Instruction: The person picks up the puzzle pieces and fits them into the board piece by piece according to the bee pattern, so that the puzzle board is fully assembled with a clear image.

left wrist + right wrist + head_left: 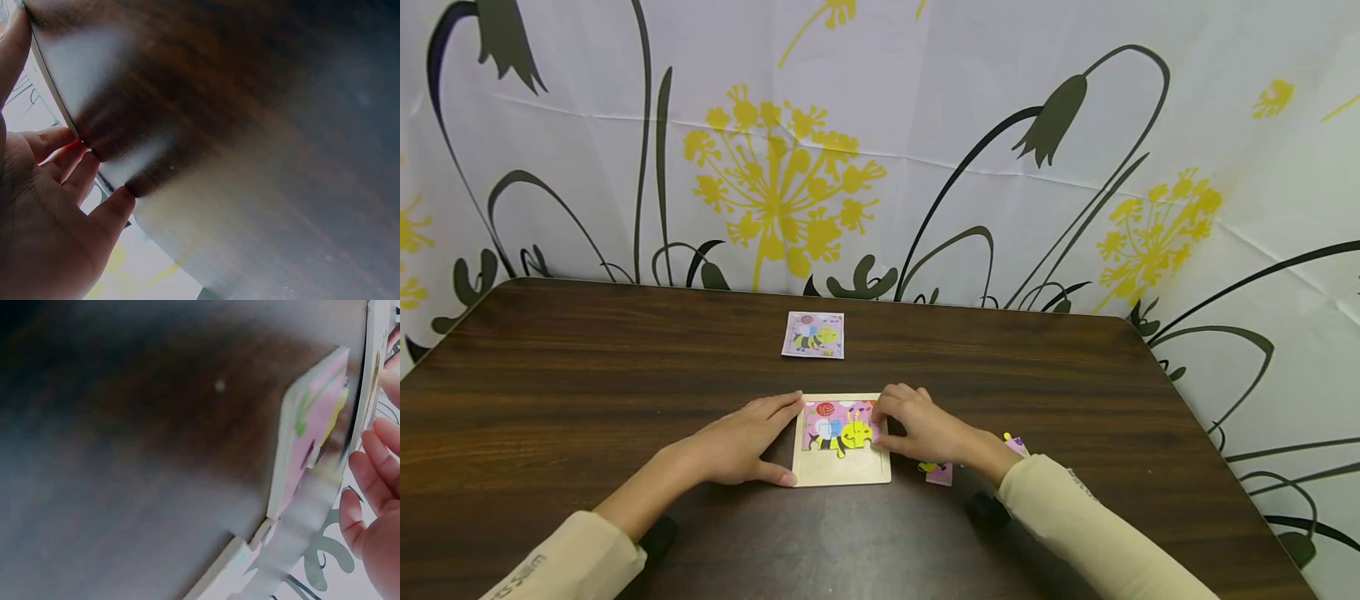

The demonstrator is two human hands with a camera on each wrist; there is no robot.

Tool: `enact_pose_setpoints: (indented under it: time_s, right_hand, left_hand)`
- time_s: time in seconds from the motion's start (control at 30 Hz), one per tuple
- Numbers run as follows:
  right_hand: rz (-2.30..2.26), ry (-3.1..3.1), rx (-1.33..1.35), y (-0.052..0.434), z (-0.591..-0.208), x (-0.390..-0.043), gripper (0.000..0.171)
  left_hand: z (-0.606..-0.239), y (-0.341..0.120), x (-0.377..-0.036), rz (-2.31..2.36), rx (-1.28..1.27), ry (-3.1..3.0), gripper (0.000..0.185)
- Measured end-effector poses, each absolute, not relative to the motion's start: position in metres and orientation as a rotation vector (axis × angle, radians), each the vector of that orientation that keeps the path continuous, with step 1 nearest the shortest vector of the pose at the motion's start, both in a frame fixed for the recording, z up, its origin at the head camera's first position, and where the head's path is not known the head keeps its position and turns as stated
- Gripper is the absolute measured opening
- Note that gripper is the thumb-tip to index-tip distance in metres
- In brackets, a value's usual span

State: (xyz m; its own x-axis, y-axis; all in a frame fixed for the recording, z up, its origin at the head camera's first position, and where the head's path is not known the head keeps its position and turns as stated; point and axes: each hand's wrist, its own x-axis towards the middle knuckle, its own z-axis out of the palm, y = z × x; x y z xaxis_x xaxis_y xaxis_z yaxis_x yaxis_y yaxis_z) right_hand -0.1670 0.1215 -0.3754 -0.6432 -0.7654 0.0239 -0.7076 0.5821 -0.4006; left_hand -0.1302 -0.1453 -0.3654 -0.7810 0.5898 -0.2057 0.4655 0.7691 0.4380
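Note:
A small wooden puzzle tray (841, 477) lies near the table's front middle, its upper half filled with pink and yellow bee pieces (839, 429). My left hand (752, 440) rests flat against the tray's left edge, fingers straight, thumb at its lower corner. In the left wrist view the left hand's fingers (75, 169) touch the table. My right hand (917, 425) is at the tray's right edge, fingertips curled down onto a piece at the picture's right side. Loose puzzle pieces (940, 472) lie under and beside the right wrist; the right wrist view shows one of those loose pieces (309, 425) close up.
A small picture card (813, 334) of the bee lies farther back on the dark wooden table (587, 375). A flower-printed curtain (880, 142) hangs behind the table. The table's corners are rounded.

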Motion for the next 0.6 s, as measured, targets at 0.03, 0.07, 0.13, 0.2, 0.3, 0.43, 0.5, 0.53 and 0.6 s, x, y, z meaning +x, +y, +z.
enact_pose_setpoints:
  time_s: [0.03,0.07,0.13,0.2,0.3,0.43,0.5,0.53,0.6]
  right_hand:
    - [-0.567,2.657,-1.247,0.1215,-0.3757,-0.1668,0.019]
    - [-0.565,2.656,-1.248,0.1215,-0.376,-0.1667,0.019]
    - [-0.562,2.654,-1.247,0.1217,-0.3765,-0.1664,0.019]
    - [-0.565,2.651,-1.237,0.1218,-0.3765,-0.1661,0.02]
    - [-0.571,2.644,-1.212,0.1218,-0.376,-0.1657,0.021]
    - [-0.586,2.63,-1.224,0.1223,-0.3756,-0.1659,0.023]
    - [-0.599,2.619,-1.251,0.1231,-0.3756,-0.1662,0.024]
    - [-0.602,2.615,-1.262,0.1235,-0.3753,-0.1662,0.025]
    - [-0.605,2.606,-1.278,0.1241,-0.3745,-0.166,0.027]
  left_hand:
    - [-0.3654,-0.1453,-0.1301,0.525,0.811,2.633,0.091]
    - [-0.3654,-0.1452,-0.1299,0.524,0.812,2.633,0.091]
    - [-0.3655,-0.1451,-0.1298,0.524,0.813,2.635,0.09]
    - [-0.3655,-0.1451,-0.1297,0.522,0.816,2.638,0.09]
    - [-0.3657,-0.1454,-0.1296,0.524,0.821,2.637,0.091]
    - [-0.3658,-0.1457,-0.1295,0.528,0.821,2.633,0.091]
    - [-0.3658,-0.1457,-0.1295,0.528,0.82,2.634,0.091]
    - [-0.3659,-0.1457,-0.1295,0.526,0.818,2.635,0.091]
    - [-0.3659,-0.1456,-0.1295,0.526,0.816,2.635,0.091]
